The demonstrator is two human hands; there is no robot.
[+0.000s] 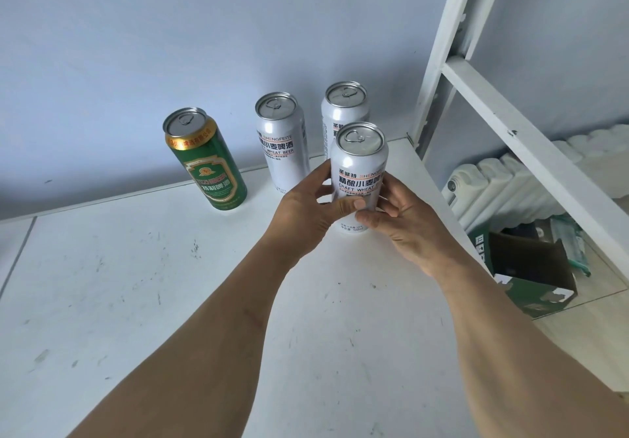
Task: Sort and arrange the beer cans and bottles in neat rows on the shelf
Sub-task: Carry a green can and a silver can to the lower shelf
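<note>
With both hands (343,213) clamped on front can (359,172), centre frame, could knock rear can (343,110) just behind if pushed back.

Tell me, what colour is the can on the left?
Green can, with a gold band near its top; head view.

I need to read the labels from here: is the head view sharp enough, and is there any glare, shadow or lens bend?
Head view: sharp; the held silver can reads "CRAFT WHEAT" between left hand and right hand. Soft daylight, small sheen on the can tops, faint shadows on the shelf. Wide-angle bend tilts the green can and the frame post.
</note>
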